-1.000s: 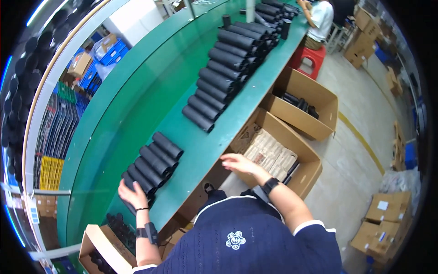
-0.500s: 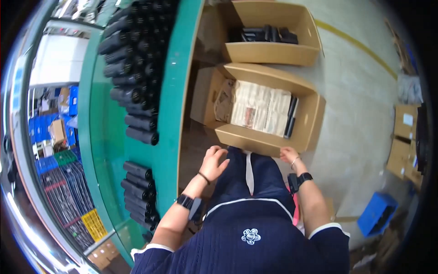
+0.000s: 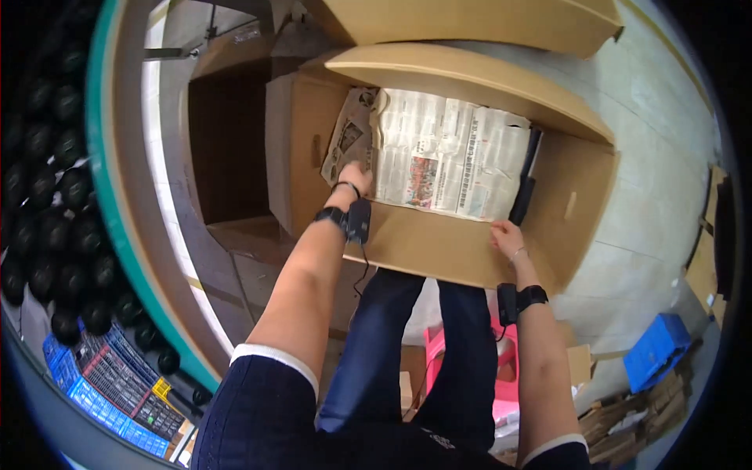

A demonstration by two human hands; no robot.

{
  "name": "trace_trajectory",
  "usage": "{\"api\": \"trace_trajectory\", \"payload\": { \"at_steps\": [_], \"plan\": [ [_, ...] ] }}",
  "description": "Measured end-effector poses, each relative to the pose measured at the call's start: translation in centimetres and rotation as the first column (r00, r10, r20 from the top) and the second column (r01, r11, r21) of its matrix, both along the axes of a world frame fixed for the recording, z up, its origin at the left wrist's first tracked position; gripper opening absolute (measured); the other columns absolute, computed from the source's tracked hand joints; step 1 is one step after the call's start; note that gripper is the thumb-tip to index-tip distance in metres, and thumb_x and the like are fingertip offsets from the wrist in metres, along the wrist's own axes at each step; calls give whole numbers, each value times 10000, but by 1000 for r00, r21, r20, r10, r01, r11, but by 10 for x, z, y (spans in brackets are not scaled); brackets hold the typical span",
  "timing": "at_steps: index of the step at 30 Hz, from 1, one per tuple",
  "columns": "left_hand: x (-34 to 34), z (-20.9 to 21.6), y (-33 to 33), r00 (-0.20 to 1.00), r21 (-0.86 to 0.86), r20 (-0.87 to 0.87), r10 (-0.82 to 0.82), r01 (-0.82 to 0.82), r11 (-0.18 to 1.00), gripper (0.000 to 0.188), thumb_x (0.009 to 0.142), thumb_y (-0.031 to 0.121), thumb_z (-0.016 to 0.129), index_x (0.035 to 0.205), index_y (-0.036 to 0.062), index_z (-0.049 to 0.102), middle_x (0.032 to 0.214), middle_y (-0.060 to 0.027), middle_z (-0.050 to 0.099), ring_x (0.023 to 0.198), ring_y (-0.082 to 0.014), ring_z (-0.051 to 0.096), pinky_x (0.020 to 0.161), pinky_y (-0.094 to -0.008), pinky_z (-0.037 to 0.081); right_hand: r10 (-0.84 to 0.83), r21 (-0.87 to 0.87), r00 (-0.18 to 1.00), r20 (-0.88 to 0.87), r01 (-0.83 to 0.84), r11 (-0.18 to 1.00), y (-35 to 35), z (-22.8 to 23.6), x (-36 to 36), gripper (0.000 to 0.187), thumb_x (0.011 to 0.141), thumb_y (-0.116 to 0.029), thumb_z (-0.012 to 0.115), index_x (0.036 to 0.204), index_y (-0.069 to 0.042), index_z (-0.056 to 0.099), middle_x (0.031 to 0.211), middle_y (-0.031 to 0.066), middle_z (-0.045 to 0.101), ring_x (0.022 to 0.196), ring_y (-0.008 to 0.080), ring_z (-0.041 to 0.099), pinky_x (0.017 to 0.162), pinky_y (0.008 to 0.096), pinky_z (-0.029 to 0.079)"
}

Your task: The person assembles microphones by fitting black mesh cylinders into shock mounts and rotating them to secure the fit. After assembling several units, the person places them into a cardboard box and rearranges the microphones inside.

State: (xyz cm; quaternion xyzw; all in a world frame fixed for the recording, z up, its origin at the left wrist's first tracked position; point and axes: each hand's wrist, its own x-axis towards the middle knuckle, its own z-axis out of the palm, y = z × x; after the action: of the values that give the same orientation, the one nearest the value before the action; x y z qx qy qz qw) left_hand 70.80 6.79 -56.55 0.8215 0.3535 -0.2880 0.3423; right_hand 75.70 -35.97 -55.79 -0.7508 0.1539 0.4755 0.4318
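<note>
A deep brown cardboard box (image 3: 439,251) stands open in front of my legs, with printed newspaper sheets (image 3: 446,153) lying over its contents. My left hand (image 3: 357,177) reaches into the box, its fingers curled at the newspaper's near left edge, beside a crumpled darker piece of newspaper (image 3: 350,141). At the near right corner of the sheets, the fingers of my right hand (image 3: 507,238) pinch the paper's edge. Black cylindrical things (image 3: 523,200) show in the gap between the newspaper and the box's right wall. Whatever lies under the paper is hidden.
Another cardboard box (image 3: 470,23) stands just beyond. On the left, a green-edged table (image 3: 117,176) carries many black cylinders (image 3: 55,188). A pink stool (image 3: 505,368) is by my legs. A blue bin (image 3: 656,352) and flattened cardboard (image 3: 642,419) lie at the right.
My view has moved closer over the box. Both hands have gone from its near side to the newspaper inside, the left to the left edge, the right to the near right corner.
</note>
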Motion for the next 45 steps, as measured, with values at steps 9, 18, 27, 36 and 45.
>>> {"api": "trace_trajectory", "payload": {
  "at_steps": [9, 18, 27, 36, 45],
  "plan": [
    [-4, -184, 10, 997, 484, 17, 77, -75, 872, 616, 759, 321, 637, 1257, 2, 465, 1129, -265, 572, 1099, -363, 536, 941, -415, 437, 218, 78, 975, -39, -214, 974, 131, -113, 12, 252, 856, -136, 566, 1068, -1, 585, 760, 53, 614, 607, 121, 579, 514, 248, 458],
    [-2, -107, -50, 984, -126, 173, -37, 60, 990, 282, 734, 162, 620, 974, 16, 622, 958, -215, 623, 920, -371, 605, 808, -428, 478, 100, -199, 891, 442, -12, 980, 280, -149, -16, 705, 734, -332, 746, 1246, 60, 458, 1120, 195, 584, 990, 273, 590, 827, 339, 473],
    [18, -48, 43, 997, 502, -79, 11, 30, 864, 560, 763, 124, 576, 1292, 8, 433, 1268, -274, 444, 956, -400, 586, 829, -500, 467, -348, 123, 934, -75, 355, 927, 261, -115, 24, 318, 790, -70, 570, 1088, 38, 593, 921, 90, 647, 805, 199, 604, 724, 323, 479],
    [-4, 60, -92, 877, 162, 192, -441, 414, 896, 585, 776, 82, 513, 1341, 195, 416, 847, -178, 628, 708, -326, 636, 612, -450, 507, -221, 201, 765, -605, 415, 887, 223, 8, 57, 510, 851, -242, 645, 1230, 59, 486, 1109, 118, 595, 927, 180, 595, 783, 306, 494],
    [-16, 247, -184, 719, -127, 642, -265, 441, 889, 435, 794, 143, 613, 1213, 67, 528, 867, -148, 589, 789, -324, 579, 714, -396, 470, -703, 154, 643, -305, 761, 630, 26, 193, 17, 359, 841, -81, 628, 1147, 86, 541, 1069, 143, 617, 918, 221, 623, 763, 332, 522]
  ]
}}
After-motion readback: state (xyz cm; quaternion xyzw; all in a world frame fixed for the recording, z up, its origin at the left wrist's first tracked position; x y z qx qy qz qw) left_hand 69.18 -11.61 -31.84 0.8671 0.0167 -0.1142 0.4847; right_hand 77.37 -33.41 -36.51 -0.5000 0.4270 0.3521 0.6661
